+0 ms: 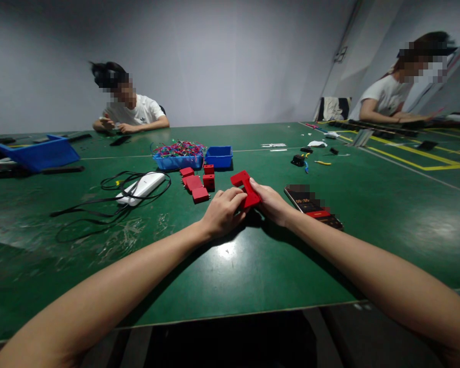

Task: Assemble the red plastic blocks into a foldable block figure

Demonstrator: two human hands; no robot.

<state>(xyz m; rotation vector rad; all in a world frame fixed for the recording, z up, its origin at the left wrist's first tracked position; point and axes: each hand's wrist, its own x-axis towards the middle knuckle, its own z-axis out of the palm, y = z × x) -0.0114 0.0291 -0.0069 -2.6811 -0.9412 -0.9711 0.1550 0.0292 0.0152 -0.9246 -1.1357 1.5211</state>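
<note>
Both hands meet over the green table (283, 286), around a red plastic piece (249, 190) with a notch or opening in it. My left hand (224, 209) has its fingers curled against the piece's left side. From the right, my right hand (270, 199) grips its edge, with the thumb on top. Whether something smaller sits between the left fingertips is hidden. Several red blocks (193, 183) lie just left of the hands. Behind them stands a blue tray (180, 162) heaped with thin coloured wires, beside a smaller blue bin (219, 157).
A phone (310, 204) lies right of my right hand. To the left is a white power strip (141, 188) with tangled black cables. Pliers-like tools (301, 159) lie farther right. A large blue bin (42, 153) stands far left. Two people (132, 110) sit beyond the table.
</note>
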